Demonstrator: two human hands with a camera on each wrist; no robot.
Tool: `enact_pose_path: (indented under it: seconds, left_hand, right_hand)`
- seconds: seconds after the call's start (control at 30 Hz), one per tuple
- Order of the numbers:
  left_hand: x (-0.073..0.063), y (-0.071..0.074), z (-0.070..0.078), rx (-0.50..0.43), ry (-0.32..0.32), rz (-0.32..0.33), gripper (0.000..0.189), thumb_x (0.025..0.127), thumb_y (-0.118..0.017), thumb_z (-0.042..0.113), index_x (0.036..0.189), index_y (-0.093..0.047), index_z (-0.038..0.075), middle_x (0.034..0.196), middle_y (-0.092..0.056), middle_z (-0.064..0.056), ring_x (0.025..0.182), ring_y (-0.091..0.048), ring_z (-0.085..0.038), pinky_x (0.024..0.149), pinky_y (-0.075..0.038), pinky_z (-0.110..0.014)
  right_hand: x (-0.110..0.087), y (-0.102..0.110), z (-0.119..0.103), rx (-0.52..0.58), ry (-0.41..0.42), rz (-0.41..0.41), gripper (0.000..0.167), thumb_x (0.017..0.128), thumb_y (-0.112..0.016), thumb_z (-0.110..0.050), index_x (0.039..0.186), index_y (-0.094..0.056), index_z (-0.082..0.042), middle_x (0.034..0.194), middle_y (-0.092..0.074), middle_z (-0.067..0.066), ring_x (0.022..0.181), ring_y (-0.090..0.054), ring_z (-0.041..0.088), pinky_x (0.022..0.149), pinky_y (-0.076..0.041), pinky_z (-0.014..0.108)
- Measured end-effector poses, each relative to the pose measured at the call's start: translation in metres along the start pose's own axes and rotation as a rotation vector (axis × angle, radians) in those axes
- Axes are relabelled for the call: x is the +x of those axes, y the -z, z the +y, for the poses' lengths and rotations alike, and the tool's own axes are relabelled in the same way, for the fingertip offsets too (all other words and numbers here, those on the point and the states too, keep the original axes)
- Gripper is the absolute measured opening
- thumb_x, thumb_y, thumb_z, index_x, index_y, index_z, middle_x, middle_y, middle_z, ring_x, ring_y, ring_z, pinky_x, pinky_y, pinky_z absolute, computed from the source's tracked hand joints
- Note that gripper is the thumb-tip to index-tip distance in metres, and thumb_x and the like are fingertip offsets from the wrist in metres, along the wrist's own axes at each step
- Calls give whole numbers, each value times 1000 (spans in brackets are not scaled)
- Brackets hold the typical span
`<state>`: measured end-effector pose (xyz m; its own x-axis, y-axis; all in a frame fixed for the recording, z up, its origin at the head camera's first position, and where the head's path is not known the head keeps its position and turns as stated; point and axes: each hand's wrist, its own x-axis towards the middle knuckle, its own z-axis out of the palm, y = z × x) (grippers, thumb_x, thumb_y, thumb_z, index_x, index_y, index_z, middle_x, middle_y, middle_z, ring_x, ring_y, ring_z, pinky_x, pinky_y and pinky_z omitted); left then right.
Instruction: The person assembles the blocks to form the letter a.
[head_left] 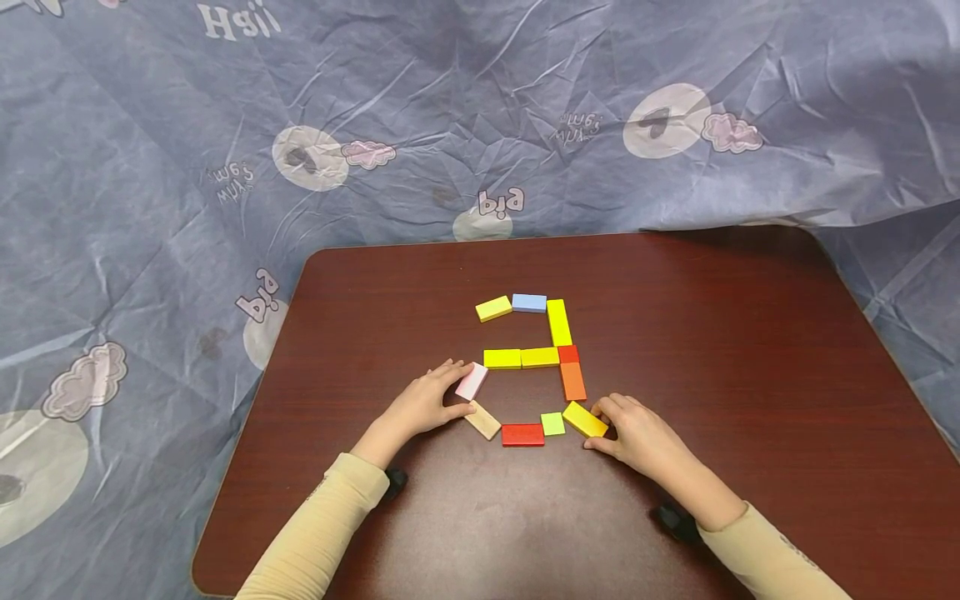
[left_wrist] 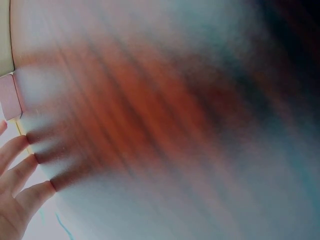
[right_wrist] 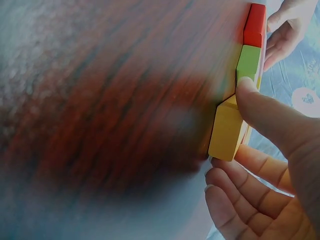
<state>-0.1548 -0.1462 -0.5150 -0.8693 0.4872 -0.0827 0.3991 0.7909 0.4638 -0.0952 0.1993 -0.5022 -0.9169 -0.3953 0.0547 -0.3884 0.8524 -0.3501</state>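
My left hand [head_left: 426,402] reaches in from the left, fingertips at the upper end of a pink block [head_left: 472,382]. Its thumb tip lies by the corner of a plain wooden block [head_left: 483,420]. In the left wrist view, its other fingers lie fairly straight at the tabletop. With thumb and fingers, my right hand [head_left: 637,433] pinches a golden-yellow block [head_left: 585,419]. That block lies slanted beside a small lime-green block [head_left: 552,423], with a red block [head_left: 522,435] farther left. Above it stand an orange block [head_left: 573,381] and a small red block [head_left: 568,354].
Two yellow-green blocks, a left one [head_left: 502,359] and a right one [head_left: 540,357], form a middle row. Farther back lie a pale yellow block [head_left: 493,309], a blue block [head_left: 529,303] and a long yellow block [head_left: 558,322]. A patterned grey-blue cloth [head_left: 420,100] hangs behind the brown table [head_left: 720,333].
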Motion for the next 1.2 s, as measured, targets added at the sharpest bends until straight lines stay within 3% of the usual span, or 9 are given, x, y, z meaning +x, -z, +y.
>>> enact_pose_path:
  seconds: [0.67,0.83,1.03,1.2]
  left_hand:
    - [-1,2,1,7,0,-2,71,86,-75,41,147,-48,14,151,-48,-8,143,-39,-30,113,-36,-54]
    - [0,1,1,10,1,-7,72,86,-75,41,147,-47,15,152,-47,-8,144,-39,-30,113,-36,-54]
    - [0,2,0,13,-1,-6,72,86,-75,41,147,-48,15,151,-47,-8,144,-39,-30,113,-36,-54]
    - [0,1,0,14,1,-6,72,86,-75,41,147,-48,15,151,-47,-8,143,-39,-30,113,-36,-54]
  right_hand:
    - [0,1,3,10,47,24,41,67,-91,-27,94,-67,-8,80,-56,-2,71,-48,10,62,-47,27]
    - [5,7,6,33,17,14,35,75,-86,-31,96,-69,-8,84,-59,-1,73,-52,11,65,-51,30]
    - [29,18,17,48,-1,12,38,86,-76,-23,117,-68,-2,107,-68,13,97,-65,29,87,-56,47]
    - [55,22,23,61,5,-46,49,90,-73,-20,134,-59,-2,129,-61,21,119,-58,38,100,-48,55]
